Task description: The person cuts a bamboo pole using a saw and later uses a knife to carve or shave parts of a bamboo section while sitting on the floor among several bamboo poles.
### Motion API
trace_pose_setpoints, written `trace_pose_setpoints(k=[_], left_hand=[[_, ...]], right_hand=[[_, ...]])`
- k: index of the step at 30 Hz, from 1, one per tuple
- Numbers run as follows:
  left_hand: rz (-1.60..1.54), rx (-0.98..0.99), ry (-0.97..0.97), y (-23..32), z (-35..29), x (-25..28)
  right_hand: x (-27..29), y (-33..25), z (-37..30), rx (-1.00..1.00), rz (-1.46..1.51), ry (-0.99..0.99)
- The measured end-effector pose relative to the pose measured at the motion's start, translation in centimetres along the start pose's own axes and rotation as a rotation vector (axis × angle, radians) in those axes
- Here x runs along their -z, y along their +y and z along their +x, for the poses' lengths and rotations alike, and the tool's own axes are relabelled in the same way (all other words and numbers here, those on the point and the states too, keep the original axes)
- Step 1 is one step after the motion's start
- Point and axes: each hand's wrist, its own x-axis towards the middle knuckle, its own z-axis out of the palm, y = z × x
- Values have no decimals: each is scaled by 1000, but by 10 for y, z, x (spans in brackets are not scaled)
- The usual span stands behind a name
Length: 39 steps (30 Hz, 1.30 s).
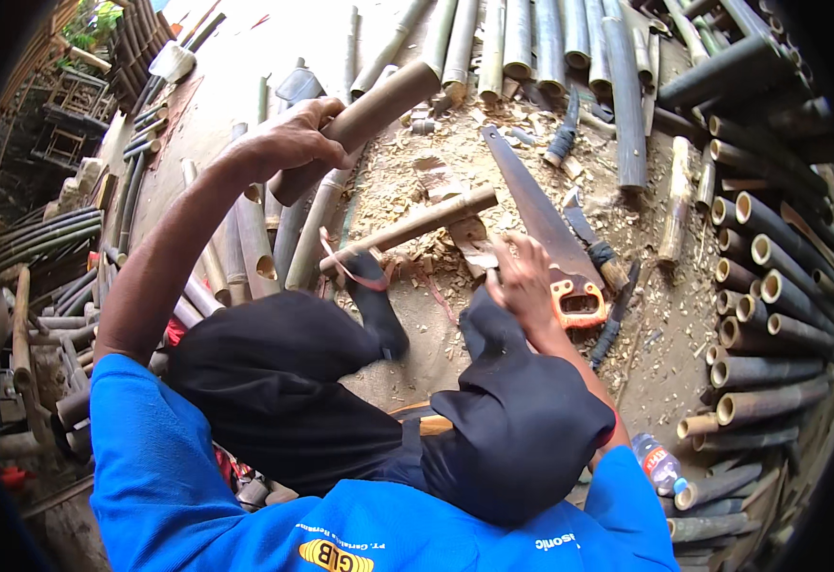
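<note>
My left hand (295,135) is raised at the upper left, fingers wrapped round a thick brown bamboo tube (383,107) tilted up to the right. By my right knee, my right hand (524,278) is closed; what it grips, if anything, is hard to make out. Just beyond those fingers stands a pale wooden block (474,244). A thinner bamboo pole (412,227) slants over the block toward my foot (379,315), near a pink strap (358,274). Right of my right hand lies a handsaw (543,205) with an orange handle.
Two knives with dark wrapped handles, one near (584,229) and one farther (564,135), lie by the saw on ground strewn with wood chips. Bamboo tubes (770,296) are stacked along the right; more poles (550,43) lie ahead. A plastic bottle (658,465) is at lower right.
</note>
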Motion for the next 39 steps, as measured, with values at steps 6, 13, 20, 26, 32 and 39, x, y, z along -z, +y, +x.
trace_pose_setpoints(k=[6,13,20,26,32,39], left_hand=[[-689,102,-45,-76,19,-44],[-77,71,97,-181,91,-111],[9,-201,586,-196,63,-166],[43,-233,258,-200,-53,-283],[63,138,505,-231,-50,-313],[307,375,477,-285,-128,-337]], right_hand=[[-49,-13,106,106,-140,-165],[-98,-11,122,241,-202,-435],[-56,-25,76,-80,178,32],[-84,-65,5,-125,284,-612],[-122,-52,-19,-140,267,-539],[-84,-32,1,-485,1023,-783]])
